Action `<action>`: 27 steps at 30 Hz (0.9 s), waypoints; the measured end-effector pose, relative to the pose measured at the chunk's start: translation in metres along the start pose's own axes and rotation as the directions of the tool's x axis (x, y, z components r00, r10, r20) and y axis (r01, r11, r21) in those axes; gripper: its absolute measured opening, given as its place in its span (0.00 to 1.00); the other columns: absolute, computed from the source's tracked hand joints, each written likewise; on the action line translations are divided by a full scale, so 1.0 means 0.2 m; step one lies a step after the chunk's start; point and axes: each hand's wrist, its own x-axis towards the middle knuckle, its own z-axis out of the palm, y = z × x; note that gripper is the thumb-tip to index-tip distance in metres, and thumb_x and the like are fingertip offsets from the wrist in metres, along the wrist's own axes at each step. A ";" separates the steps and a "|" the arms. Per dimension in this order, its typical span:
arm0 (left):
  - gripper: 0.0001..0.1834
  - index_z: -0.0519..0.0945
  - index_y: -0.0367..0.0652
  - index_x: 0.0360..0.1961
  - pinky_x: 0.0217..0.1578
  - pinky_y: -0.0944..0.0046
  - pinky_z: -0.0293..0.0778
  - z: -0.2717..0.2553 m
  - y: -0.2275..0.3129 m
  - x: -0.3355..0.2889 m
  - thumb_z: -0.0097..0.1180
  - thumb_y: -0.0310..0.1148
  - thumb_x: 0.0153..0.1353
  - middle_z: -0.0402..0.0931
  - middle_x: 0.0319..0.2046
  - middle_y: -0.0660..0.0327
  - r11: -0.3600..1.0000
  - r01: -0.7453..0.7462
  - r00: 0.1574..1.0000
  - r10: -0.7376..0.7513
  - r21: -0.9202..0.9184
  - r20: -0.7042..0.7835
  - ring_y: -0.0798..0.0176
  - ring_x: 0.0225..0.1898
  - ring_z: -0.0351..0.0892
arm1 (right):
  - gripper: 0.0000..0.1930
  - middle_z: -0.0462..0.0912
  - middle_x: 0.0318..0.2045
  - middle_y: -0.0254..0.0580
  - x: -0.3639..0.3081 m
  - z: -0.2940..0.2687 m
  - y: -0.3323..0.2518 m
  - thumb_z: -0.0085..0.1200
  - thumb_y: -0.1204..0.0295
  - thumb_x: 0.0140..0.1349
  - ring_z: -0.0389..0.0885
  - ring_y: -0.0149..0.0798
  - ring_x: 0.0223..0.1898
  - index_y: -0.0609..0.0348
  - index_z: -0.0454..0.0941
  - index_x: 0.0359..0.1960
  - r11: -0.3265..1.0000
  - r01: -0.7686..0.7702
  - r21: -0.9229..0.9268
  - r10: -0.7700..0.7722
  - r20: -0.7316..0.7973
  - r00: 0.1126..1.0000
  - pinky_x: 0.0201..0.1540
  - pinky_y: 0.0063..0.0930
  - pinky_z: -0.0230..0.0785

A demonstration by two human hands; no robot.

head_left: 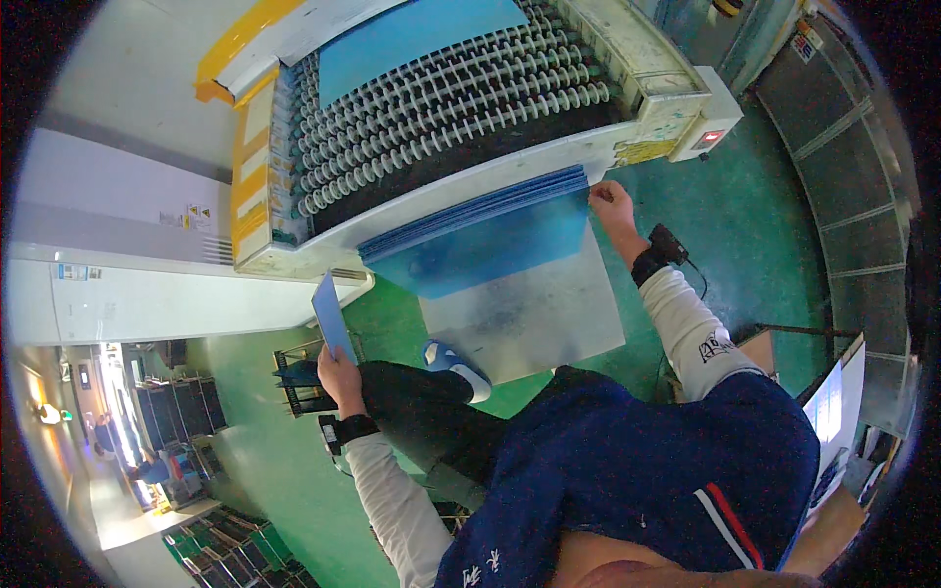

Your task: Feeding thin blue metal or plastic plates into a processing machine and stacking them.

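Note:
My left hand is closed around the lower end of a narrow, flat light-blue board, held upright near the machine's left corner. My right hand has its fingers pinched together at the right edge of a stack of blue panels. Whether a panel's edge is between those fingers is too small to make out. The panels lean together against the machine's front, their top edges fanned in a row. Each wrist wears a black strap with a small device.
Above the stack is a roller conveyor machine with a blue panel on its rollers. A grey board lies under the stack on the green floor. Black racks stand at left; a mesh-panelled frame is at right.

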 end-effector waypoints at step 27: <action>0.16 0.79 0.35 0.47 0.46 0.45 0.72 0.00 -0.06 -0.01 0.49 0.34 0.65 0.79 0.42 0.44 0.994 0.002 1.000 -0.004 -0.109 -0.011 0.38 0.45 0.78 | 0.09 0.81 0.30 0.34 -0.08 -0.06 -0.11 0.66 0.75 0.54 0.77 0.26 0.33 0.60 0.79 0.35 0.980 -0.064 -0.187 0.068 0.016 0.998 0.39 0.25 0.71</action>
